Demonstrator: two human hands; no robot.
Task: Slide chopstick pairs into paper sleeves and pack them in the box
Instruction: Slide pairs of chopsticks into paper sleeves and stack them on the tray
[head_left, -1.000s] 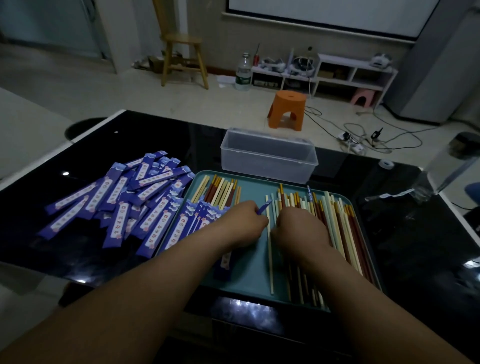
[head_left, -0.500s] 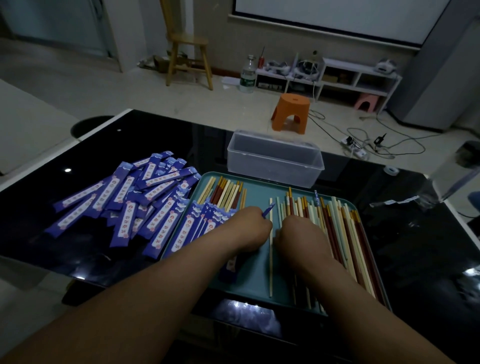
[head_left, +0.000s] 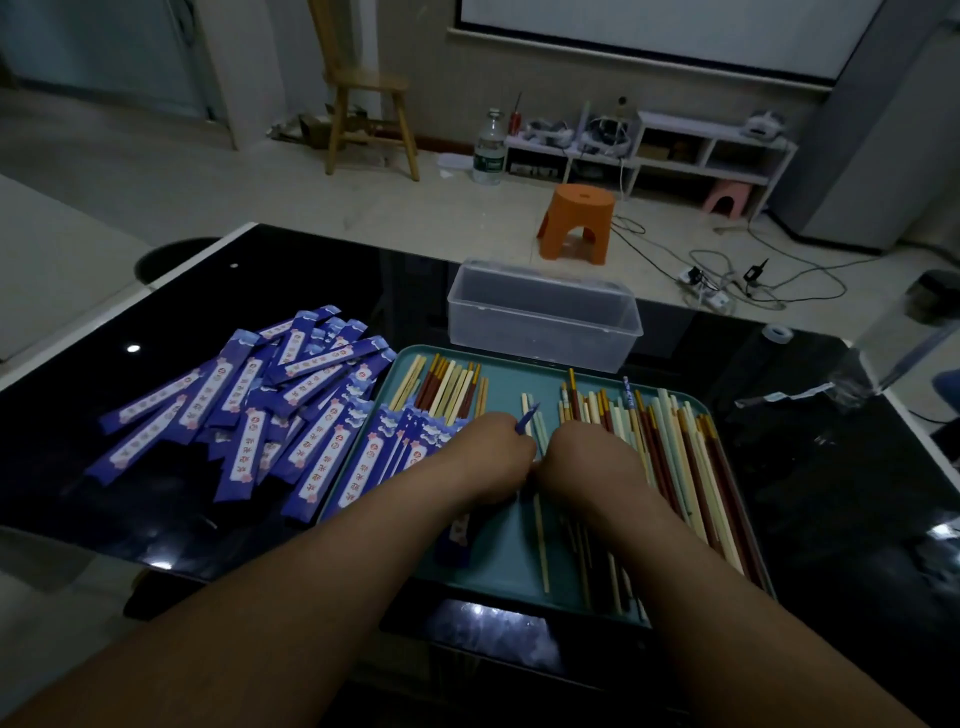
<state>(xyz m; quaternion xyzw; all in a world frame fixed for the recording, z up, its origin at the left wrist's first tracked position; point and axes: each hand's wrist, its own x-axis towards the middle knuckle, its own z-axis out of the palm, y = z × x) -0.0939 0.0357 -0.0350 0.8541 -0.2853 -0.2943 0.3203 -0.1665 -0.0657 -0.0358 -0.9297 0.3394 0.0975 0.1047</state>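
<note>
**Hands.** The left hand (head_left: 493, 460) is curled round a blue paper sleeve (head_left: 456, 535). One end of the sleeve pokes out just beyond the knuckles, and the other shows under the wrist. The right hand (head_left: 587, 462) touches the left, with its fingers curled under and hidden. Whether they pinch the pale chopstick pair (head_left: 541, 540) running between the two hands cannot be told.

**Surroundings.** Loose chopsticks (head_left: 675, 457) lie just outboard of the right fingers on the teal tray (head_left: 498, 577). The clear plastic box (head_left: 543, 317) stands well beyond both sets of fingertips, and nothing is seen in it.

**Judgement.**
- **Chopsticks:** They look light, stiff and smooth, and are apt to roll or scissor apart. Pinch both together near one end, tips level.
- **Sleeve:** It is thin paper and easily crushed. Hold it lightly by the edges at the mouth, so the opening is not flattened.
</note>
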